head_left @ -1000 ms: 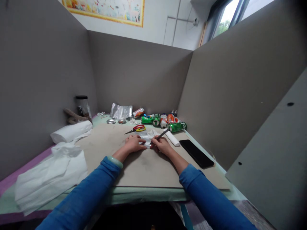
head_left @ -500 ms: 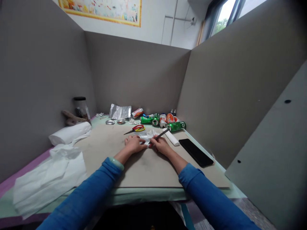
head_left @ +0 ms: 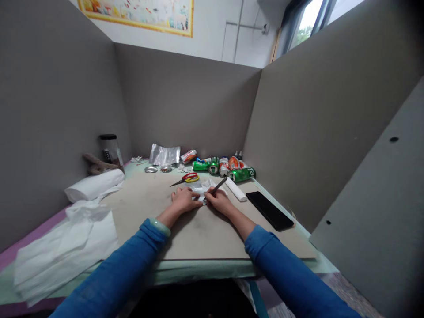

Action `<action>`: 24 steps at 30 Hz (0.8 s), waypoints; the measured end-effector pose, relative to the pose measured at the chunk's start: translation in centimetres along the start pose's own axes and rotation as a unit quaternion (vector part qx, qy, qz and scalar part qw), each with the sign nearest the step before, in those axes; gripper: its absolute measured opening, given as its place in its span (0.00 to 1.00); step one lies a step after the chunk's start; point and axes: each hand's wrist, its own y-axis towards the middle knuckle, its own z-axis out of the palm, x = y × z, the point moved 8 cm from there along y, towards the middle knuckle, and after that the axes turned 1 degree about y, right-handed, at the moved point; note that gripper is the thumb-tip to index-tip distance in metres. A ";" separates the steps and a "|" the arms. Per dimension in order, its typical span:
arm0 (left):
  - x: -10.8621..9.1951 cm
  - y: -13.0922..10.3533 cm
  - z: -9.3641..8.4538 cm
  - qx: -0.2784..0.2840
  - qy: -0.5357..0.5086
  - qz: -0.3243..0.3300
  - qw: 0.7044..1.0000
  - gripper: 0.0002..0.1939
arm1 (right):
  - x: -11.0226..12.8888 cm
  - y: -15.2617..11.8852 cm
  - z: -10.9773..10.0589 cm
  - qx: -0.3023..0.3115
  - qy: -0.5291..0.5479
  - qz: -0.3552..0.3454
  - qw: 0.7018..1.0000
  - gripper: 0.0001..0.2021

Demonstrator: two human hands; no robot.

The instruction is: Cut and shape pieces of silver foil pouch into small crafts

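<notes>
My left hand [head_left: 184,199] lies on the board with its fingers spread, pressing on the edge of a small silvery sheet [head_left: 198,190]. A dark pen-like tool [head_left: 219,185] is gripped in my right hand [head_left: 219,201]; it slants, with its upper end leaning right and its lower end down at the sheet. My right fingers partly cover that tip. Crumpled white tissue [head_left: 208,183] sits just beyond the sheet. Red and yellow scissors [head_left: 188,178] rest on the board past my left hand, blades pointing left.
Several drink cans [head_left: 213,165] lie along the back, beside a propped metal sheet [head_left: 164,155] and can ends [head_left: 151,169]. A white bar [head_left: 236,190] and a black phone [head_left: 270,210] are at right. Paper towels [head_left: 66,238], a roll [head_left: 96,184] and a jar [head_left: 111,150] stand left. Grey partitions [head_left: 188,97] enclose the table.
My right hand has shifted slightly left, and the tool in it stands steeper, its upper end further left. My left hand stays on the sheet. The whole view has moved very slightly.
</notes>
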 end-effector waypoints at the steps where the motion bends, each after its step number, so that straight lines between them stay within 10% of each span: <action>1: 0.0 0.0 0.0 -0.002 0.000 0.000 1.000 0.25 | 0.0 0.0 0.1 0.001 0.003 -0.001 1.000 0.12; 24: 0.1 -0.1 0.2 0.032 0.008 0.028 0.999 0.23 | 0.6 0.3 0.2 0.008 -0.040 0.005 0.999 0.13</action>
